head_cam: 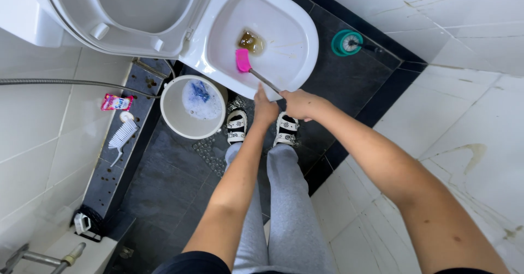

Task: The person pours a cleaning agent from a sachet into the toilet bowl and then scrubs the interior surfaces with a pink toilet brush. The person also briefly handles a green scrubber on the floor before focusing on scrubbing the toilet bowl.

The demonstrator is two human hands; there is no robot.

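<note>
Both hands, left hand (266,107) and right hand (299,103), grip the pink toilet brush (243,61) ahead of them. Hard scrubbing in the toilet bowl (297,20) could flick brown water onto the sandals (261,127) below.

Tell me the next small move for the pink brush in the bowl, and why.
Probably push the pink brush head forward onto the brown stain: both hands, left hand and right hand, grip the handle, and the head sits just short of it.

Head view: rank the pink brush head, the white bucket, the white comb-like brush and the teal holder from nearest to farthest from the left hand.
From the left hand:
1. Pink brush head, inside the toilet bowl, just ahead.
2. White bucket, on the dark floor to the left.
3. Teal holder, beyond the bowl, to the right.
4. White comb-like brush, on the far-left ledge.
</note>
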